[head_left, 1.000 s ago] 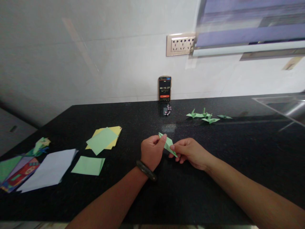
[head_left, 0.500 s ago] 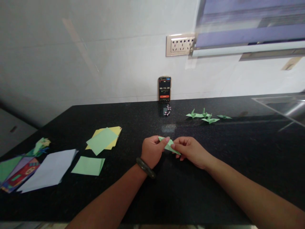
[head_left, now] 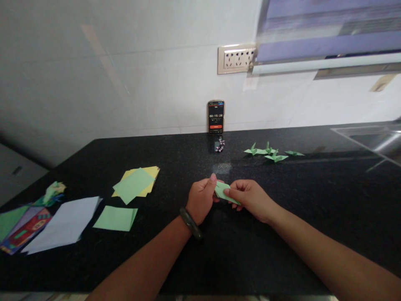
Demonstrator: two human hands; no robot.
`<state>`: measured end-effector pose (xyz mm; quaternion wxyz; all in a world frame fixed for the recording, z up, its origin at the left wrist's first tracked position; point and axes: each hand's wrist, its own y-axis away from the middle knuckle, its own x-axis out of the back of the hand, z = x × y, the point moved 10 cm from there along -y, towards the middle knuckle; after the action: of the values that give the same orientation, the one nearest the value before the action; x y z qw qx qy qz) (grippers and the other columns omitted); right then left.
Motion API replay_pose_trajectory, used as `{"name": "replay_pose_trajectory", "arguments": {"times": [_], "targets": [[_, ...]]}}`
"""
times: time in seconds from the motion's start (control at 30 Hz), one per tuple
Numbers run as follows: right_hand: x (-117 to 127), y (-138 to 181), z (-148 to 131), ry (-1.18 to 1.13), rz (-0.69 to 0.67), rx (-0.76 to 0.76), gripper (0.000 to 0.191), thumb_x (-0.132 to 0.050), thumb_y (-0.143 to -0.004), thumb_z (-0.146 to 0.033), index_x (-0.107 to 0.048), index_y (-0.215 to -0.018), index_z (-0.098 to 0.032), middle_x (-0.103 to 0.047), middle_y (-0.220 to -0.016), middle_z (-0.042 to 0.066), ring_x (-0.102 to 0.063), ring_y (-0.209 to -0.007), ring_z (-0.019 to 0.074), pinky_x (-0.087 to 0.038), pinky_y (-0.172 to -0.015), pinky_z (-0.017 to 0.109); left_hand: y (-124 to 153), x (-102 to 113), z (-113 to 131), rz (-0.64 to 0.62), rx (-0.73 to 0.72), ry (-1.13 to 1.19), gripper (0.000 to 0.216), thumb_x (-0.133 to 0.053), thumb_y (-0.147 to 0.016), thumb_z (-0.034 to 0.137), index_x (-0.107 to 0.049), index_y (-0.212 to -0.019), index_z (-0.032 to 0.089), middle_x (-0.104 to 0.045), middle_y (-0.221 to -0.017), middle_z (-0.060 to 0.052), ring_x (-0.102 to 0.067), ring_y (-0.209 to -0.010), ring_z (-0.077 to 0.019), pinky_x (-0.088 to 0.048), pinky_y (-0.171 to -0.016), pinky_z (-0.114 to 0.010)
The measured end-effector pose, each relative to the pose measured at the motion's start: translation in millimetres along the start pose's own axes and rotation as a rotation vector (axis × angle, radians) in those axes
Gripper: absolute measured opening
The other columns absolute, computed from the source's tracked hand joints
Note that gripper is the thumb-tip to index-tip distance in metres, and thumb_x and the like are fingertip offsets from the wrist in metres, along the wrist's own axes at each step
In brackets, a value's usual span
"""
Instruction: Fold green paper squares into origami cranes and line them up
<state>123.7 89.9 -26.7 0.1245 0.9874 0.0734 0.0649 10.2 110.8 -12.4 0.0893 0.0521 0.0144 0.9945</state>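
Between my two hands, above the black counter, is a small piece of folded light green paper (head_left: 223,191). My right hand (head_left: 246,193) pinches its right end, thumb on top and fingers beneath. At its left end is my left hand (head_left: 202,196), a dark bangle on the wrist; the thumb points up, lifted off the paper, and the fingers curl behind it, partly hidden. Several folded green paper cranes (head_left: 275,157) stand farther back on the right.
A phone (head_left: 216,118) showing a timer leans on the wall, a beaded strap (head_left: 220,145) before it. Leftward lie yellow sheets (head_left: 152,172) under a green sheet (head_left: 134,185), a folded green sheet (head_left: 115,218), white paper (head_left: 64,223) and a colourful packet (head_left: 26,230). A hob (head_left: 379,140) is at right.
My left thumb has lifted off the paper and points up. The folded paper has shifted slightly right, and its left end now looks blunter, less pointed. My right hand keeps its pinch.
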Motion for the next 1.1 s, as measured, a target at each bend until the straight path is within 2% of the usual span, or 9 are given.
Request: {"name": "replay_pose_trajectory", "arguments": {"times": [0.2,0.43,0.7,0.9,1.1], "targets": [[-3,-1,6,-0.106,-0.035,-0.053,0.026,-0.065,-0.066,-0.032,-0.052,-0.054,-0.013,-0.055,-0.049,-0.003,-0.047,-0.04,0.0037,-0.035,-0.035,0.013,2,-8,8,-0.079,-0.107,-0.22,0.036,-0.052,-0.075,0.045,-0.064,-0.065,0.013,-0.06,-0.055,-0.002,-0.052,-0.05,-0.0111,-0.04,-0.047,-0.021],[-4,-1,15,-0.117,-0.085,-0.151,0.016,-0.064,-0.065,-0.025,-0.057,-0.057,-0.012,-0.06,-0.05,0.0,-0.051,-0.04,0.0049,-0.037,-0.034,0.012,8,-9,18,-0.057,-0.223,-0.372,0.039,-0.046,-0.08,0.042,-0.063,-0.06,0.013,-0.061,-0.054,-0.002,-0.052,-0.051,-0.0119,-0.037,-0.05,-0.022],[-8,-1,19,-0.13,-0.164,-0.189,0.011,-0.063,-0.063,-0.022,-0.061,-0.06,-0.012,-0.063,-0.056,0.001,-0.052,-0.042,0.0051,-0.038,-0.033,0.011,7,-3,21,0.0,-0.281,-0.434,0.04,-0.045,-0.081,0.043,-0.064,-0.062,0.014,-0.058,-0.053,0.0,-0.048,-0.05,-0.0102,-0.035,-0.049,-0.021],[-9,-2,16,-0.172,-0.19,-0.167,0.011,-0.062,-0.066,-0.022,-0.062,-0.066,-0.012,-0.064,-0.062,0.002,-0.052,-0.043,0.0043,-0.041,-0.035,0.012,4,10,24,0.094,-0.273,-0.43,0.038,-0.046,-0.08,0.044,-0.066,-0.066,0.014,-0.061,-0.056,-0.001,-0.054,-0.052,-0.0113,-0.037,-0.05,-0.021],[-2,-3,10,-0.168,-0.094,-0.105,0.006,-0.059,-0.067,-0.019,-0.058,-0.067,-0.013,-0.059,-0.055,-0.003,-0.049,-0.04,0.0037,-0.039,-0.033,0.012,0,10,12,0.064,-0.14,-0.26,0.033,-0.052,-0.076,0.043,-0.067,-0.074,0.013,-0.064,-0.059,-0.003,-0.059,-0.053,-0.0135,-0.044,-0.05,-0.022]]}}
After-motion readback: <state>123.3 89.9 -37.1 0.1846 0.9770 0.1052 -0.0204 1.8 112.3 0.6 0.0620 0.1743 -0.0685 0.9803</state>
